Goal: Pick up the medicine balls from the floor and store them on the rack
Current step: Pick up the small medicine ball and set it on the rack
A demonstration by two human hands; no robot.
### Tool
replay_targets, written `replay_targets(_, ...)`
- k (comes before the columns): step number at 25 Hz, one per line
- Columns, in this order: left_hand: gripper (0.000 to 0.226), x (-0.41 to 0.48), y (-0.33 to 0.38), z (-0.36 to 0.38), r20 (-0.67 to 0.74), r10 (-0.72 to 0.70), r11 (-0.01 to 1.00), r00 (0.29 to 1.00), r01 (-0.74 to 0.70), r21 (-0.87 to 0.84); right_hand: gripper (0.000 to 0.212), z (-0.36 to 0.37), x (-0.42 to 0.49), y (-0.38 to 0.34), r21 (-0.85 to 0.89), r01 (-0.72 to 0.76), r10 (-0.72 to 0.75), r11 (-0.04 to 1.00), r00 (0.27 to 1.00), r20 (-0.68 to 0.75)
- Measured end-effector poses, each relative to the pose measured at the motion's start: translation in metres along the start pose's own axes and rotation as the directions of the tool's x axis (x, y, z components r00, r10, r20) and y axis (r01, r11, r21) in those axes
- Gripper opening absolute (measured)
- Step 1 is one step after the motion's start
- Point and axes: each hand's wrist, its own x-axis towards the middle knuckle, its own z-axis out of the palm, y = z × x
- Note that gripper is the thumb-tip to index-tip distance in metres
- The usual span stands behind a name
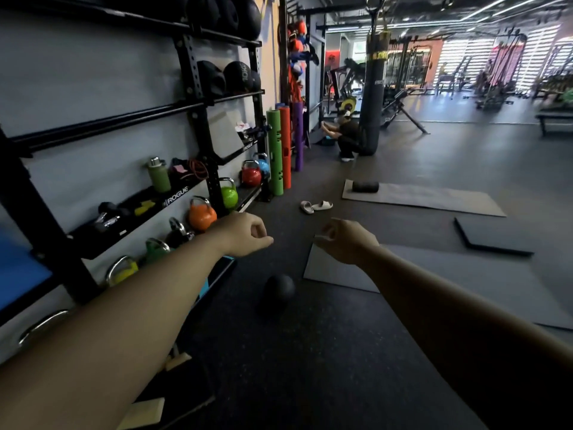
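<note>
Head view: round matte black medicine ball (277, 290) on the speckled rubber floor (310, 352), near the black steel rack (198, 113); ball edges murky in shadow. Left hand (245, 234) and right hand (344, 240) apart, fingers curled, holding nothing. Ball sits below, between them, untouched.

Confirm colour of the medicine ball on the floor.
The medicine ball is plain black; head view shows it best.
</note>
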Motion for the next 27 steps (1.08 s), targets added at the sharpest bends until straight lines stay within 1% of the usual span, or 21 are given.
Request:
replay_targets(4, 0.032, 0.066, -0.029, 0.026, 0.035, -0.001, 1.0, 0.999, 0.001, -0.024, 0.044, 0.034, 0.065, 0.007, -0.029, 0.008, -0.006, 1.0, 0.998, 0.066)
replay_targets(6, 0.033, 0.114, -0.053, 0.039, 0.034, 0.0, 0.999, 0.999, 0.001, -0.04, 0.043, 0.054, 0.113, 0.009, -0.052, 0.012, -0.007, 0.999, 0.996, 0.09)
replay_targets(9, 0.033, 0.19, -0.093, 0.052, 0.096, -0.029, 0.998, 0.995, 0.033, -0.046, 0.042, 0.083, 0.192, 0.008, -0.052, -0.014, 0.02, 0.999, 0.994, 0.111)
replay_targets(12, 0.036, 0.25, -0.13, 0.051, 0.157, -0.048, 0.998, 0.986, 0.055, -0.044, 0.047, 0.099, 0.259, -0.006, -0.028, -0.035, 0.04, 0.999, 0.985, 0.168)
replay_targets(14, 0.036, 0.293, -0.154, 0.042, 0.163, -0.051, 0.998, 0.985, 0.058, -0.039, 0.047, 0.107, 0.304, -0.015, -0.015, -0.049, 0.051, 0.999, 0.983, 0.176)
replay_targets(17, 0.037, 0.346, -0.186, 0.042, 0.178, -0.068, 0.996, 0.982, 0.076, -0.039, 0.048, 0.119, 0.359, -0.018, -0.009, -0.028, 0.03, 1.0, 0.98, 0.195)
replay_targets(21, 0.044, 0.398, -0.222, 0.067, 0.231, -0.14, 0.988, 0.963, 0.152, -0.036, 0.052, 0.137, 0.423, 0.001, -0.052, -0.011, 0.023, 0.999, 0.97, 0.244)
replay_targets(24, 0.037, 0.454, -0.242, 0.097, 0.258, -0.199, 0.976, 0.945, 0.216, -0.04, 0.051, 0.156, 0.491, 0.028, -0.054, 0.021, -0.005, 0.998, 0.96, 0.279)
replay_targets(27, 0.034, 0.518, -0.262, 0.14, 0.29, -0.272, 0.956, 0.917, 0.293, -0.029, 0.05, 0.196, 0.575, 0.065, -0.052, 0.062, -0.041, 0.997, 0.943, 0.332)
